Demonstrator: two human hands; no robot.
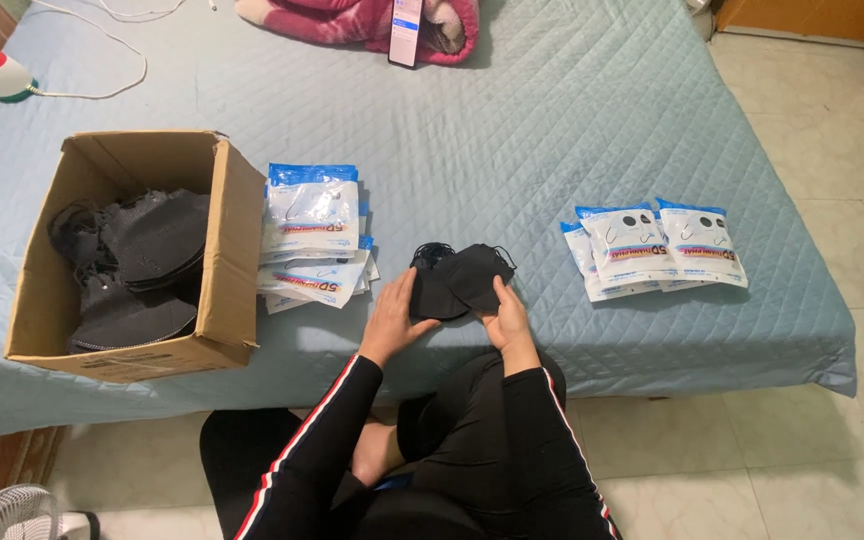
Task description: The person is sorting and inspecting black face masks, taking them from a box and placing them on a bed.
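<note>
A small stack of black face masks [460, 278] lies on the pale blue quilted bed near its front edge. My left hand [392, 320] rests against the stack's left side with fingers on the masks. From the other side, my right hand [508, 320] grips the lower right edge of the stack. Both sleeves are black, and the left one shows red and white stripes.
An open cardboard box [232, 250] full of black masks stands at the left. A pile of white and blue pouches [312, 235] lies beside it, and a few more pouches [657, 245] lie to the right. A phone [406, 30], pink cloth and a white cable lie at the far side.
</note>
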